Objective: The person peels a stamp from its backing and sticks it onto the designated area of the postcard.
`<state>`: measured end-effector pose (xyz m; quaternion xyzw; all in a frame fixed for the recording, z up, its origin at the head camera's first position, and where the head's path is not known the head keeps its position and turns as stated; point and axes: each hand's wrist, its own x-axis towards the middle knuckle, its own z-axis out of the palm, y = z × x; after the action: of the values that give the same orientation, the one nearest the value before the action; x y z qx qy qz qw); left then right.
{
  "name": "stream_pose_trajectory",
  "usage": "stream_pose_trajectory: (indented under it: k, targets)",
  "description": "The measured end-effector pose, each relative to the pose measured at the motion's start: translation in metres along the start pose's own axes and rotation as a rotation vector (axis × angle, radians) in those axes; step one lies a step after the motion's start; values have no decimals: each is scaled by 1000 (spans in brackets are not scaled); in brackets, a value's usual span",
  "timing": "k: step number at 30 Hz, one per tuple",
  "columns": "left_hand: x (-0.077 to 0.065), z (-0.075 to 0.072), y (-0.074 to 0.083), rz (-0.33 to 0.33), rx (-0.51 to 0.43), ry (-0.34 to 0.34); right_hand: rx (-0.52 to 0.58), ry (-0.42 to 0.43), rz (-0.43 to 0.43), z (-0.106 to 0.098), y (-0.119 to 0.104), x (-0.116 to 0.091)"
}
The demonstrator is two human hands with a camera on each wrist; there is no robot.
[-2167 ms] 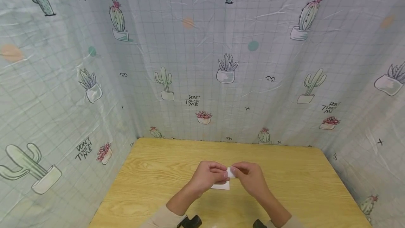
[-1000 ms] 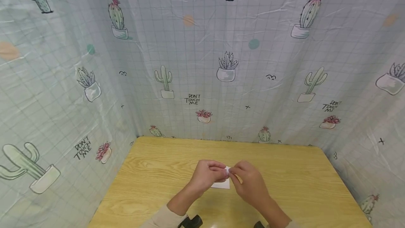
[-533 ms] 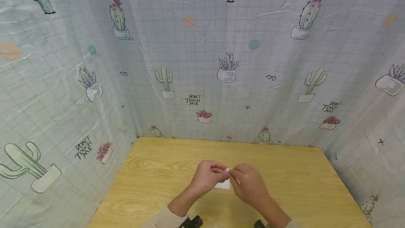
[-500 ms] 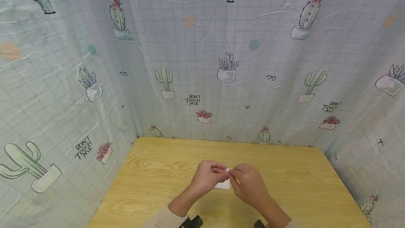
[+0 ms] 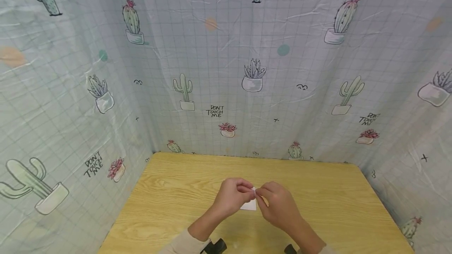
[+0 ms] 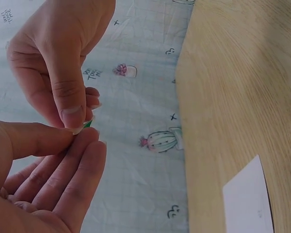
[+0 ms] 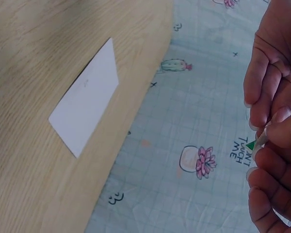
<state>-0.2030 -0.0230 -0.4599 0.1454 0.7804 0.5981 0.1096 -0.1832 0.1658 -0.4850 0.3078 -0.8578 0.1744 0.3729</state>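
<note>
Clamped tiny wht/grn piece [image 7: 252,145] w/ fingertips of L hand [image 5: 230,198] & R hand [image 5: 279,204], well off wht card [image 7: 85,101]; needed light, even pinch, small moves, no tugging.

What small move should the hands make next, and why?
Probably a slight tug with the right hand while the left hand stays steady: both seem to pinch the same small green-marked piece, which is raised off the table.

A piece [image 7: 252,145] sits between the left grip [image 5: 231,197] and right grip [image 5: 280,206]; card [image 5: 249,205] on table [image 5: 325,191], curtain [image 5: 219,66] behind.
</note>
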Motion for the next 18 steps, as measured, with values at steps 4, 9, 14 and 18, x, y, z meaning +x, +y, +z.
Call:
stream_pose_trajectory:
  k: [4, 9, 14, 18]
  targets:
    - [0, 0, 3, -4, 14, -1, -25, 9, -19, -1, 0, 2]
    - [0, 1, 5, -14, 20, -2, -15, 16, -23, -2, 0, 3]
    - [1, 1, 4, -23, -12, 5, 50, 45, 4, -1, 2, 1]
    - [2, 2, 4, -41, -49, 25, 72, 66, 7, -1, 3, 0]
